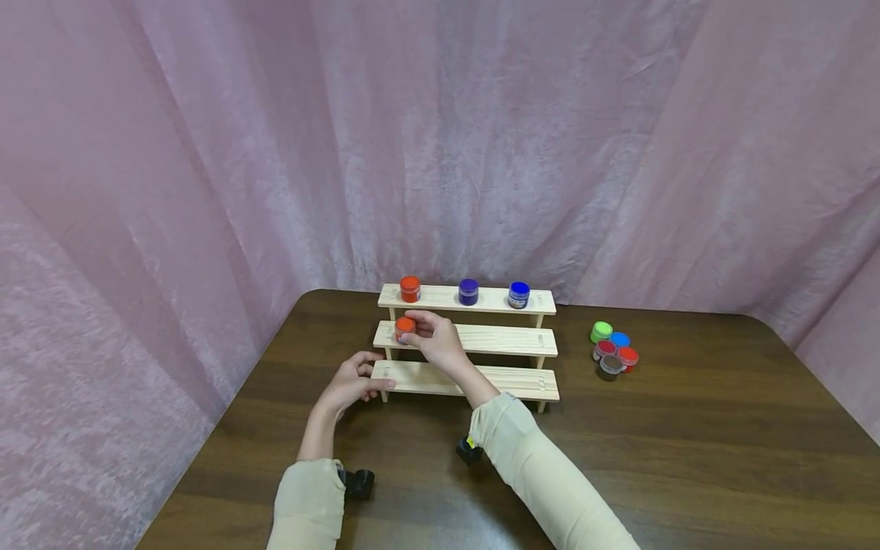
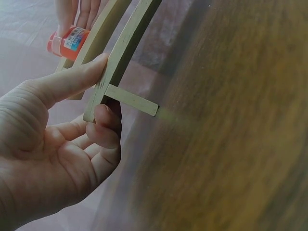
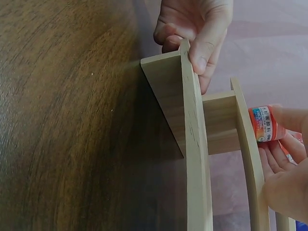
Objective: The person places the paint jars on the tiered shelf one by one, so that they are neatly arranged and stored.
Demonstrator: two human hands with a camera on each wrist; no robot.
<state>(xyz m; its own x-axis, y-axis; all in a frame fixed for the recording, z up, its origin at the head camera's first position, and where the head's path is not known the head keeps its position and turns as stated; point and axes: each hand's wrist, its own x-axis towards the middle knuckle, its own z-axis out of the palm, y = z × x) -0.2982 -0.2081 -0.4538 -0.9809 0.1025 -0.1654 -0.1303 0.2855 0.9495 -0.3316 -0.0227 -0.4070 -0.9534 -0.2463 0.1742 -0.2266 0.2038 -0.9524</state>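
Observation:
A three-step wooden rack (image 1: 505,340) stands on the table. My right hand (image 1: 440,342) pinches an orange-red paint jar (image 1: 404,327) at the left end of the middle step; in the right wrist view the labelled jar (image 3: 263,124) sits against that step, fingers (image 3: 288,144) round it. With thumb on top and fingers below, my left hand (image 1: 352,384) grips the left end of the bottom step. The left wrist view shows this hand (image 2: 72,130) close up beside a rack leg (image 2: 132,99). On the top step are an orange-red jar (image 1: 410,289), a purple jar (image 1: 468,292) and a blue jar (image 1: 519,295).
Right of the rack, several jars cluster on the dark wooden table (image 1: 687,428): light green (image 1: 601,331), blue (image 1: 620,340), dark red (image 1: 604,349), red (image 1: 628,357) and dark brown (image 1: 609,367). A pink curtain (image 1: 481,153) hangs behind the table.

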